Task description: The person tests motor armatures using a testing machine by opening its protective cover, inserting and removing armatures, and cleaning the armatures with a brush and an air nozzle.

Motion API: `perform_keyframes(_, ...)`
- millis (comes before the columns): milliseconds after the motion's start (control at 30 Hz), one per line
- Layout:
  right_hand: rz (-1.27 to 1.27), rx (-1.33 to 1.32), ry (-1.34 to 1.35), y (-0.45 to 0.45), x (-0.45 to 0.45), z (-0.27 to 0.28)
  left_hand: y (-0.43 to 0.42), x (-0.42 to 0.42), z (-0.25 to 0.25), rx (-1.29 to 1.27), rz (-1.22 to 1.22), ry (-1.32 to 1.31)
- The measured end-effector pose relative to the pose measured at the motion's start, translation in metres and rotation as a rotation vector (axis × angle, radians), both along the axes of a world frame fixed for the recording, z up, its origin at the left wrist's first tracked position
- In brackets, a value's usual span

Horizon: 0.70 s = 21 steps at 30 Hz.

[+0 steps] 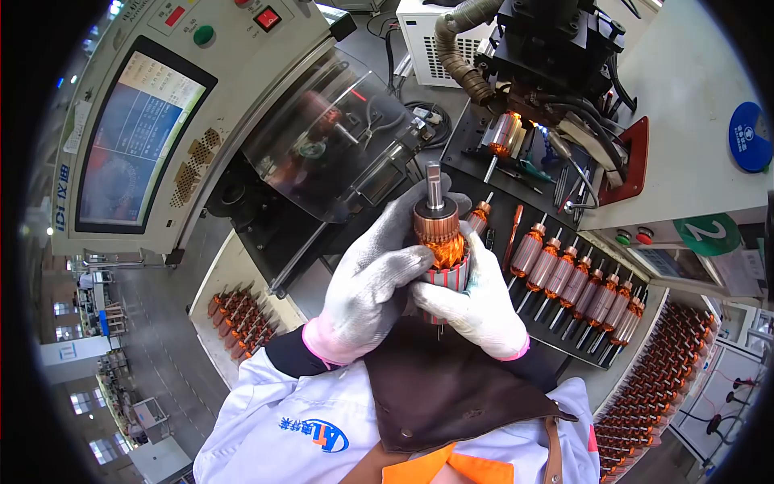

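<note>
A motor armature (443, 234) with a steel shaft, copper commutator and orange windings is held upright in front of the chest. My left hand (367, 274), in a whitish glove with a pink cuff, wraps round its left side, the thumb across the windings. Gloved as well, my right hand (477, 300) grips the lower laminated core from the right. The lower end of the armature is mostly hidden by the fingers. Just behind my right hand lies another armature (479, 216) on the dark bench.
Several armatures (571, 282) lie in a row on the bench at right, beside a red screwdriver (513, 235). A machine holds an armature (505, 135) at the top. Transparent cover (326, 133) and screen (143, 145) stand left. Crates of armatures (242, 321) flank the bench.
</note>
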State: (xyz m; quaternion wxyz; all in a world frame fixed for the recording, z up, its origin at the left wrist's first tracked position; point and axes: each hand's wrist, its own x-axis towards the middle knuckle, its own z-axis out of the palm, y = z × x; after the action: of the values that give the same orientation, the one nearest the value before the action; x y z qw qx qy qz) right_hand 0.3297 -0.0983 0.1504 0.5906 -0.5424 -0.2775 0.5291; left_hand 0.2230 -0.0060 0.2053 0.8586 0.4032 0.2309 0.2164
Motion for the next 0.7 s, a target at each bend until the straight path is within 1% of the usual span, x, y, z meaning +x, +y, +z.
perform_keyframes(33,0.000,-0.001,-0.001,0.000,0.000,0.001,0.002,-0.001,0.001,-0.011,-0.026,-0.024)
perform_keyframes(100,0.013,0.012,0.080,0.000,0.000,0.002,0.005,-0.003,0.003,-0.031,-0.070,-0.073)
perform_keyframes(133,0.020,0.019,0.121,0.001,0.000,0.003,0.004,-0.003,0.003,-0.030,-0.065,-0.072)
perform_keyframes(233,0.019,0.025,0.135,0.001,-0.001,0.003,0.000,-0.002,0.001,0.061,-0.010,0.022)
perform_keyframes(433,-0.006,0.020,0.181,-0.001,-0.005,0.004,0.003,-0.007,-0.006,0.120,-0.068,0.002)
perform_keyframes(567,-0.088,0.060,0.091,-0.003,-0.013,-0.005,0.002,-0.008,-0.009,0.190,-0.056,0.019)
perform_keyframes(633,-0.122,0.078,0.002,-0.001,-0.016,-0.008,0.002,-0.007,-0.011,0.212,-0.038,0.020)
perform_keyframes(700,-0.137,0.086,-0.040,0.000,-0.019,-0.011,0.001,-0.007,-0.014,0.178,-0.011,0.000)
